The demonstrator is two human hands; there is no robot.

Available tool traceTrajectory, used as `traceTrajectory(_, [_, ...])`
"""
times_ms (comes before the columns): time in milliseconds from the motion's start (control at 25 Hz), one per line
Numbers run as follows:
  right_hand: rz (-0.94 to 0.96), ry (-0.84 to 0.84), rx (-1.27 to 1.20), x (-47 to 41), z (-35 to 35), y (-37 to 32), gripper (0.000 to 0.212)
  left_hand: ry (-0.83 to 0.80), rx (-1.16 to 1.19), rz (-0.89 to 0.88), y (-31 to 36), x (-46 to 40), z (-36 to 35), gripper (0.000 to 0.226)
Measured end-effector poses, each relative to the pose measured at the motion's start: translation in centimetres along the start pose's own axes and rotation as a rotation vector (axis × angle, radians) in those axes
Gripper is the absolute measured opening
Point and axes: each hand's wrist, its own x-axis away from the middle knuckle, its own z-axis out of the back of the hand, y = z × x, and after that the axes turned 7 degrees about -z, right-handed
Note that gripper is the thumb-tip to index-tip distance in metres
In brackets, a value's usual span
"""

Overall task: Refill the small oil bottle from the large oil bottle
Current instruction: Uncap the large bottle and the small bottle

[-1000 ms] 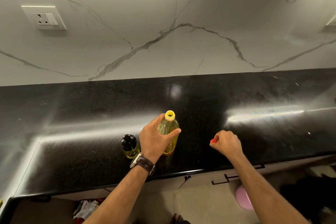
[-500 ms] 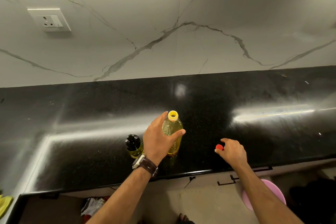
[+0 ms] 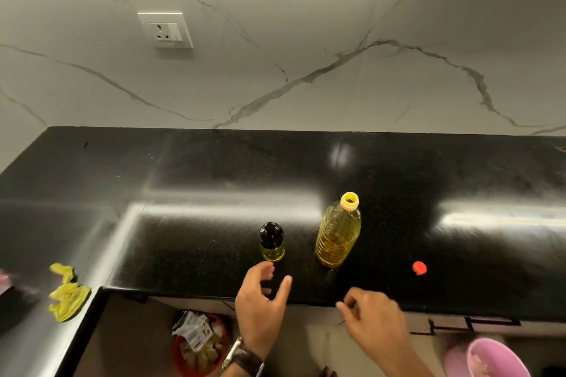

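Nearest, at 6 o'clock: left hand [image 3: 263, 303] with fingers spread loosely and thumb apart, gripping nothing, just short of the small bottle [image 3: 271, 242]. Right hand [image 3: 372, 312] at 5 o'clock over the counter [image 3: 196, 223] edge, fingers loosely curled, nothing in them.

Step in hand, by judgement: opening the small bottle. Large bottle [image 3: 337, 234] already uncapped, yellow mouth bare; red cap [image 3: 419, 268] lying apart at 3 o'clock from it. Small bottle wearing its black top.

Next move probably calls for holding the small body steady with one hand and twisting the black top off with the other, then lifting the large bottle to pour.

Farther in: both bottles upright near the front edge, long axes vertical, mouths pointing up, leaning toward 12 o'clock in this view. Small one at 9 o'clock of the large one, near but not touching.
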Motion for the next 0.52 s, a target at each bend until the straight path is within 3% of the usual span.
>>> traceTrajectory(120, [0.25, 0.126, 0.027, -0.6, -0.4, -6.8, 0.027, -0.03, -0.066, 0.13, -3.1, -1.4, -0.1, 0.065])
traceTrajectory(240, [0.403, 0.305, 0.015, -3.0, 0.8, -12.5, 0.043, -0.071, -0.028, 0.209, -2.8, -3.7, -0.9, 0.082])
traceTrajectory(440, [0.35, 0.364, 0.004, -7.1, 3.2, -17.3, 0.035, -0.066, 0.039, 0.204, -1.3, -7.3, -1.5, 0.082])
traceTrajectory(520, [0.307, 0.323, 0.019, -8.3, 3.3, -17.9, 0.027, -0.062, 0.029, 0.173, -1.8, -8.0, -1.6, 0.057])
